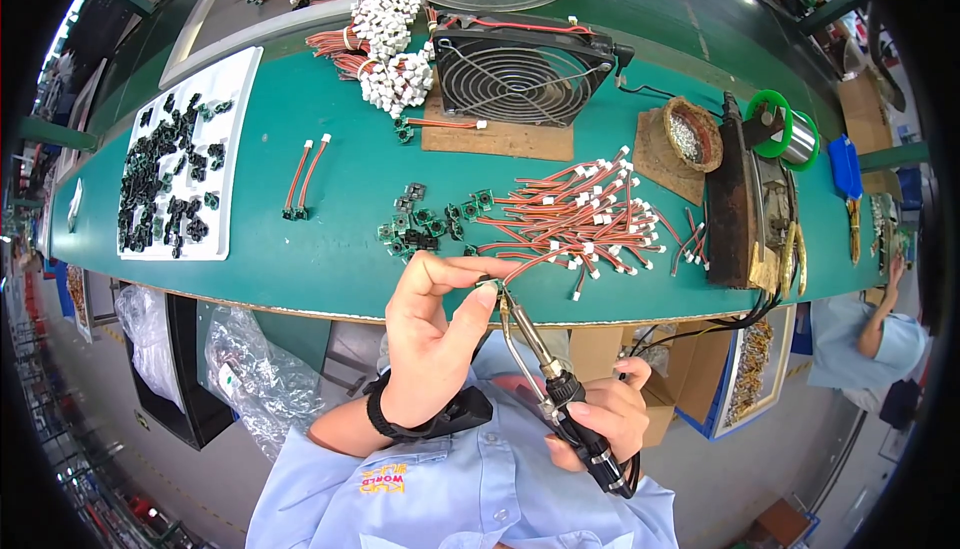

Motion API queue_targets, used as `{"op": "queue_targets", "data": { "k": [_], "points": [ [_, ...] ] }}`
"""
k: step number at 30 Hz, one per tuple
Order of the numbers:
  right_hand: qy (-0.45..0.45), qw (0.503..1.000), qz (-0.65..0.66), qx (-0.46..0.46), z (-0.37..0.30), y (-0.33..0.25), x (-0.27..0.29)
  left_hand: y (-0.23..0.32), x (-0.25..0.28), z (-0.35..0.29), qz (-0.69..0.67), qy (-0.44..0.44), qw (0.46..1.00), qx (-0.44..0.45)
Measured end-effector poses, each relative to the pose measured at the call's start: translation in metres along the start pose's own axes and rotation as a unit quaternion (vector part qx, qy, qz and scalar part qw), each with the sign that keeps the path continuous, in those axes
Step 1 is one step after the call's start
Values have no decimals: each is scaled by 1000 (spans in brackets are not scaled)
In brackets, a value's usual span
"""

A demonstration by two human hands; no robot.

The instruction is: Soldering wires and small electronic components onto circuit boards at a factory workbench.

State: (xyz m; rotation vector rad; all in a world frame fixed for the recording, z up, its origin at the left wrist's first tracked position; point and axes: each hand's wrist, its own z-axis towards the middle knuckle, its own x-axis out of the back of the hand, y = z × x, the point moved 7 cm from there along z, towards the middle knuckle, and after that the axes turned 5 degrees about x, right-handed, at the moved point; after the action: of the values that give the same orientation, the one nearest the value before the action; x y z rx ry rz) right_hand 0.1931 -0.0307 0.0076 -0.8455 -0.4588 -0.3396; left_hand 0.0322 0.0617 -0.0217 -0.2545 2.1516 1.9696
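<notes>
Between the thumb and forefinger of my left hand (425, 324) is a small circuit board (489, 283), mostly covered by the fingertips. Red wires run from it toward the right. My right hand (610, 414) grips a soldering iron (566, 394) by its black handle, with a thin metal tube beside its barrel. The iron's tip meets the board or its wires; exact contact is too small to tell. Just beyond lie loose small boards (415, 227) and a heap of red-wired cables with white connectors (590, 211).
A black fan (525, 74) stands at the back, beside bundled white connectors (395, 79). To the left is a white tray (222, 234) of small parts. At right are a round bowl (712, 149), a solder spool (800, 139) and a dark metal stand (732, 229). Another person (865, 344) sits far right.
</notes>
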Motion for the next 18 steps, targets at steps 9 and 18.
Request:
{"op": "queue_targets", "data": {
  "k": [9, 18],
  "points": [
    [-12, 999, 19, -43, 2, 0, 5, 3, -2, 0, -20, -7, 1000, -2],
    [-7, 999, 24, -41, 2, 0, 7, 4, -4, 0, 12, -12, 1000, -20]
  ]
}}
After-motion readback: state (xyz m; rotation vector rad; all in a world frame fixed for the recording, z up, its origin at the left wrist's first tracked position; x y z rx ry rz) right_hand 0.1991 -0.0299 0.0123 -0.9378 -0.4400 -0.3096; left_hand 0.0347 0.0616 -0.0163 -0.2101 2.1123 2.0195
